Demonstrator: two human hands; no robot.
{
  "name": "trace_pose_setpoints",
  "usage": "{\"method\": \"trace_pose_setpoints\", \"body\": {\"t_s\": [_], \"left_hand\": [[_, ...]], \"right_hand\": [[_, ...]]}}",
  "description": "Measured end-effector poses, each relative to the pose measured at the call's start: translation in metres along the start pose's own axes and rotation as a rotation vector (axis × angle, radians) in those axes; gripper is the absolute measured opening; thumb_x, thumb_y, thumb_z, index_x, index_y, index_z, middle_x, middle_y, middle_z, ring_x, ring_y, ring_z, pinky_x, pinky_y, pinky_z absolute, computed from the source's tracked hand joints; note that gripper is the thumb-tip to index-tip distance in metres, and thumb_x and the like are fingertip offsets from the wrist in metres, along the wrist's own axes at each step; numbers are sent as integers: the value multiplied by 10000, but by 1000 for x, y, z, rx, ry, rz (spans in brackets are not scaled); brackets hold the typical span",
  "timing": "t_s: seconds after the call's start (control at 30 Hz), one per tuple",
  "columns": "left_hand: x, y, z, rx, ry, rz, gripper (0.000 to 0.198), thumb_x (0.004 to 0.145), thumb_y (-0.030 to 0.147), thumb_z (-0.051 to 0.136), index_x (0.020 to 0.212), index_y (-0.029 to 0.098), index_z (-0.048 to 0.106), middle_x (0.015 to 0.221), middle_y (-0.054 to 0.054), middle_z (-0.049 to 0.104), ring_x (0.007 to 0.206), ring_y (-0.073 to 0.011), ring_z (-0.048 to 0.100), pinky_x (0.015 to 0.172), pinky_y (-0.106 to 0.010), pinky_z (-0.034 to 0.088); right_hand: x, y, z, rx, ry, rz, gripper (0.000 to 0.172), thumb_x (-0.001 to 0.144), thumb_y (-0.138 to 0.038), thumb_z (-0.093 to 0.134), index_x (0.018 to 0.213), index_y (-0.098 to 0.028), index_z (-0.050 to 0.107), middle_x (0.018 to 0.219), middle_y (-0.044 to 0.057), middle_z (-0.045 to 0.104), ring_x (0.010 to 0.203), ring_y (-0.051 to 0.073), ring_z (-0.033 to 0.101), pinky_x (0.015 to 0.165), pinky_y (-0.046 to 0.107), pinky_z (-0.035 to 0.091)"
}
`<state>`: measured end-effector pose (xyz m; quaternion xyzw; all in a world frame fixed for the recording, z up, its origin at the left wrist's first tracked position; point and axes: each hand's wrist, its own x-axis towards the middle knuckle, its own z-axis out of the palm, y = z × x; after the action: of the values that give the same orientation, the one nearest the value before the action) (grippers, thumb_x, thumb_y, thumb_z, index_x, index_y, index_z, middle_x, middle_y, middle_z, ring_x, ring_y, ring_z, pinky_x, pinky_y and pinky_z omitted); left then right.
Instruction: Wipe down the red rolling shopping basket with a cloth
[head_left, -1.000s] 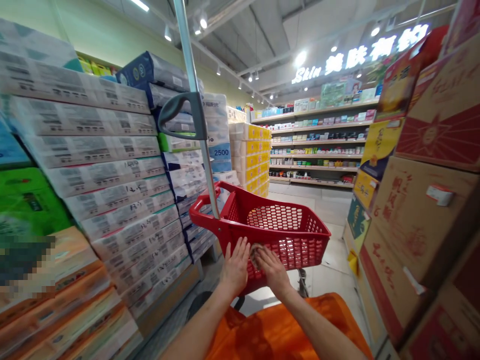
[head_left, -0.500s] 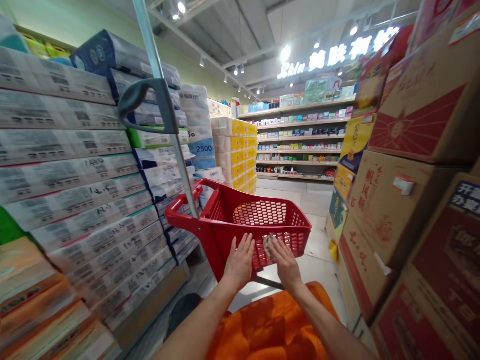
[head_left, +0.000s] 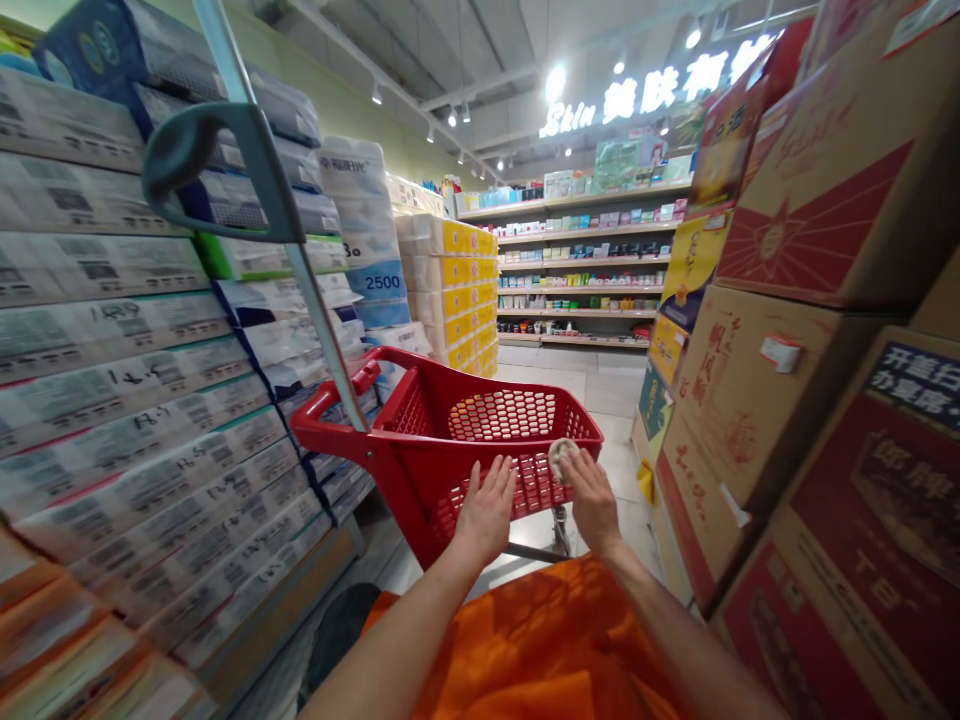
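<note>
floor [head_left: 611,383]: pale, beyond right hand [head_left: 594,500]
cartons [head_left: 750,395]: right of it
red cart [head_left: 409,468]: before left hand [head_left: 486,510]
left hand: flat, nothing visibly held
right hand: nearly flat, holding cloth [head_left: 559,460]

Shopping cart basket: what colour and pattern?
Red shopping cart basket, its walls pierced with rows of small openings; best seen in the head view.

A round white ceiling spotlight [head_left: 555,82] flares at upper centre; the glowing white-lettered sign [head_left: 619,102] blooms at upper right. Shadows dapple the orange fabric [head_left: 517,640], lower centre; the lower-left corner stretches and blurs.
</note>
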<state>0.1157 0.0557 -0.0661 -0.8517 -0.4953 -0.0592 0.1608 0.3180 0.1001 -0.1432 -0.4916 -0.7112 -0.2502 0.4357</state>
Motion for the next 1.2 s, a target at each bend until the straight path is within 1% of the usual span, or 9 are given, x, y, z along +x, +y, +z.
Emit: {"method": "trace_pose_setpoints", "body": {"t_s": [0.1, 0.23, 0.43, 0.57, 0.7, 0.8, 0.93, 1.03, 1.2], "left_hand": [[4, 6, -3, 8, -10, 16, 595, 771, 222, 375, 1344, 95, 278, 1443, -102, 209, 1333, -234, 136, 1069, -487, 108], [6, 10, -5, 13, -8, 56, 616, 761, 207, 382, 1354, 108, 251, 1452, -95, 186, 1338, -229, 117, 1069, -487, 111], [10, 11, -7, -17, -34, 40, 585, 782, 223, 360, 1346, 91, 270, 1446, -103, 198, 1334, -237, 135, 1069, -495, 117], [10, 12, -3, -9, -20, 41, 581, 784, 233, 367, 1344, 101, 282, 1442, -103, 210, 1332, -240, 144, 1067, -492, 126], [7, 5, 2, -3, -8, 30, 591, 773, 224, 368, 1344, 100, 281, 1439, -108, 219, 1331, -234, 150, 1065, -491, 128], [3, -4, 4, 11, 12, -11, 600, 763, 223, 368, 1343, 97, 280, 1445, -104, 201, 1335, -232, 131, 1066, -490, 125], [-4, -12, 2, 22, 46, -55, 610, 754, 216, 372, 1342, 86, 278, 1449, -109, 180, 1338, -232, 115, 1068, -495, 119], [-10, -18, 0, 25, 60, -70, 633, 738, 244, 406, 1337, 79, 288, 1446, -122, 189, 1338, -243, 108, 1068, -502, 119], [-22, -31, -2, 39, 83, -110, 581, 773, 229, 374, 1336, 107, 300, 1448, -97, 193, 1340, -218, 111, 1074, -479, 130]], "right_hand": [[6, 16, -2, -51, -27, 70, 406, 831, -62, 319, 1135, -167, 566, 1243, 91, 519, 1227, 218, 372, 956, 417, 331], [-24, 28, 2, -55, -221, 102, 425, 795, -31, 320, 1056, -201, 608, 1206, 72, 551, 1167, 214, 437, 905, 401, 367], [-10, 48, -11, -104, 5, 202, 448, 813, -41, 287, 1130, -173, 574, 1237, 83, 525, 1214, 203, 383, 964, 395, 320], [-4, 52, -5, -103, -113, 241, 444, 801, -30, 289, 1097, -157, 594, 1211, 87, 546, 1176, 222, 424, 927, 389, 357], [-40, 43, 10, -53, -258, 244, 470, 752, 12, 298, 1032, -174, 627, 1128, 80, 600, 1096, 210, 501, 871, 370, 407], [-42, 30, 6, -26, -100, 227, 481, 769, 3, 278, 1103, -150, 589, 1171, 108, 570, 1156, 213, 455, 911, 403, 388], [-3, 4, -2, 57, 82, 91, 457, 828, -59, 293, 1210, -182, 509, 1247, 90, 515, 1238, 194, 363, 982, 417, 333], [7, -17, 6, 67, 10, 11, 454, 816, -53, 321, 1196, -191, 526, 1241, 81, 522, 1237, 194, 365, 993, 407, 326], [-23, -36, 23, 50, -143, -59, 475, 771, -7, 337, 1118, -207, 593, 1172, 70, 577, 1141, 204, 480, 924, 375, 399]]}}
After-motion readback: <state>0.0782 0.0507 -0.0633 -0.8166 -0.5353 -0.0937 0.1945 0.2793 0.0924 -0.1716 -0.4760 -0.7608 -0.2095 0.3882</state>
